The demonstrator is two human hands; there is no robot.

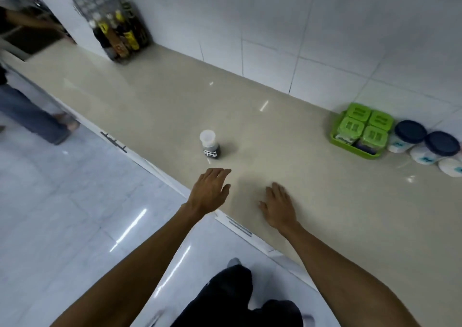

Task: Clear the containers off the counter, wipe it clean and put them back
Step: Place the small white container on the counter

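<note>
Tip risk: the small dark-filled jar with a pale translucent cap (pixel 210 144) stands tall and narrow on the glossy beige stone surface (pixel 250 96); if your fingers strike the cap sideways instead of closing round the body, I judge it will topple and roll
Edge risk: the jar stands nearer the front edge than the wall, so a knock toward you could send it down to the white tiled floor (pixel 62 214)
Slip risk: the surface looks polished, so a push rather than a lift would probably skate the jar away from you
Crowding risk: the bright green plastic tray (pixel 333 135) of four green-lidded tubs and the white tubs with dark blue lids (pixel 410 131) sit packed together by the wall on your right; setting anything down there carelessly could bump them
Left hand: your left hand (pixel 210 191) is wide, fingers loosely extended, holding nothing, over the front edge of the surface
Right hand: your right hand (pixel 278 208) is spread palm down and empty; whether it rests on the surface or hovers above it cannot be told
Jar to left hand: straight ahead of the fingertips, near but apart
Jar to right hand: farther off, ahead and to its left
Far corner: a grey wire rack of dark bottles (pixel 117 34), well apart from both hands
</note>
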